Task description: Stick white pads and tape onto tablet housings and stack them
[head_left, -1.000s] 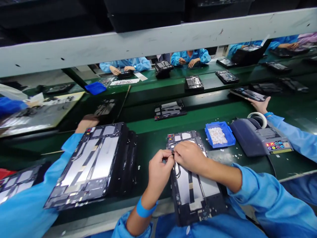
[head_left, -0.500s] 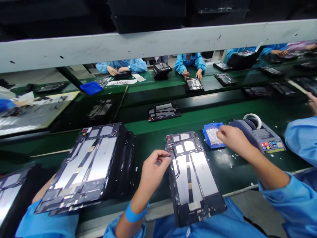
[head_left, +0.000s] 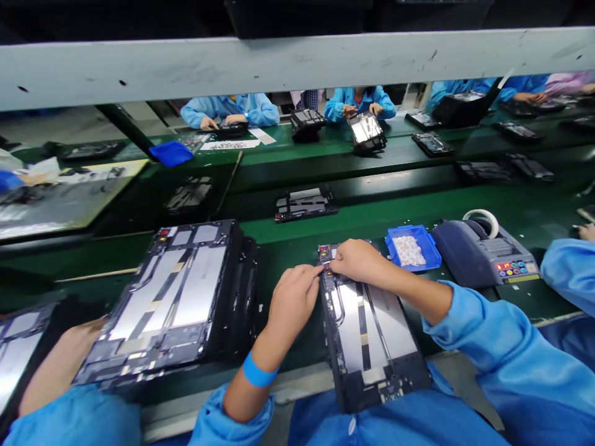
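An opened tablet [head_left: 377, 334] with silver battery panels rests partly on my lap and the bench edge. My right hand [head_left: 360, 259] is over its top left corner, thumb and fingers pinched at a small part there; what they hold is hidden. Beside that same corner, my left hand [head_left: 294, 298] has its fingers closed together, the tips touching the tablet's edge by the right fingertips. Just beyond the right forearm sits a blue tray [head_left: 430, 238] of small whitish pieces.
Left of me stands a stack of opened tablets [head_left: 171, 297], with a neighbour's arm [head_left: 60, 365] behind it. A tape dispenser [head_left: 483, 251] is on the right. Another tablet [head_left: 305, 204] lies ahead. Co-workers [head_left: 357, 108] sit across, under a white beam [head_left: 297, 62].
My right hand has moved left from the blue tray to the tablet's top corner. My left fingers have drawn together at its edge. Across the bench, a co-worker has tilted a tablet up.
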The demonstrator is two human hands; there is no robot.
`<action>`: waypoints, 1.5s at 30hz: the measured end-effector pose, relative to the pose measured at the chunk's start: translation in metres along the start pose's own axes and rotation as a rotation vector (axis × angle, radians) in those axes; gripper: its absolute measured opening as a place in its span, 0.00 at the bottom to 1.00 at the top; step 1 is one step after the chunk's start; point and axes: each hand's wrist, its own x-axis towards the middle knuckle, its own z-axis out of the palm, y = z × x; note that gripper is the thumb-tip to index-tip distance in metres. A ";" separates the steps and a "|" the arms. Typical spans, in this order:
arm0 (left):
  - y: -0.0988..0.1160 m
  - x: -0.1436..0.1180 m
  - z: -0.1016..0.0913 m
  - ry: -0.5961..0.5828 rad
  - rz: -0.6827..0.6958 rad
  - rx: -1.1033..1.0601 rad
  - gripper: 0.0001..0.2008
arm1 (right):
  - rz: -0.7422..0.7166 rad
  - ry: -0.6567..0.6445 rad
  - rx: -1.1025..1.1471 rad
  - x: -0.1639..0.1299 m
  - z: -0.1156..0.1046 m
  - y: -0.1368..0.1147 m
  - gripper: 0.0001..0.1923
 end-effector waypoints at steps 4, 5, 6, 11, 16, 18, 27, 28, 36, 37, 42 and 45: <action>-0.002 -0.002 0.004 -0.009 0.037 0.050 0.15 | 0.009 0.017 -0.041 -0.002 0.001 -0.002 0.13; -0.002 -0.001 0.004 -0.017 0.039 0.056 0.16 | 0.007 0.016 -0.050 -0.002 0.000 -0.003 0.14; -0.003 -0.001 0.004 -0.026 0.040 0.062 0.16 | 0.006 0.010 -0.054 -0.001 -0.001 -0.003 0.13; -0.003 0.003 0.002 -0.091 0.060 0.123 0.17 | 0.018 -0.060 -0.042 0.006 -0.006 -0.005 0.11; 0.004 0.008 -0.003 -0.203 0.091 0.275 0.18 | -0.047 -0.039 -0.048 0.006 0.000 0.002 0.13; 0.006 0.010 -0.005 -0.248 0.084 0.314 0.18 | -0.111 0.031 -0.057 -0.003 0.008 0.010 0.13; -0.004 0.018 -0.010 -0.266 0.003 0.067 0.19 | -0.599 0.213 -0.283 -0.038 0.039 0.036 0.16; -0.004 0.020 -0.011 -0.258 -0.028 0.011 0.19 | -0.604 0.202 -0.305 -0.036 0.037 0.034 0.15; -0.003 0.053 -0.001 -0.202 -0.445 -0.279 0.14 | -0.300 0.445 0.226 -0.092 -0.013 0.081 0.15; -0.004 0.057 0.002 -0.240 -0.455 -0.316 0.15 | -0.175 0.507 0.322 -0.113 -0.016 0.100 0.13; -0.020 0.069 0.016 -0.273 -0.527 -0.397 0.17 | 0.511 0.820 0.849 -0.214 -0.005 0.201 0.16; -0.032 0.075 0.020 -0.309 -0.528 -0.434 0.19 | 0.747 1.025 1.031 -0.243 0.006 0.249 0.20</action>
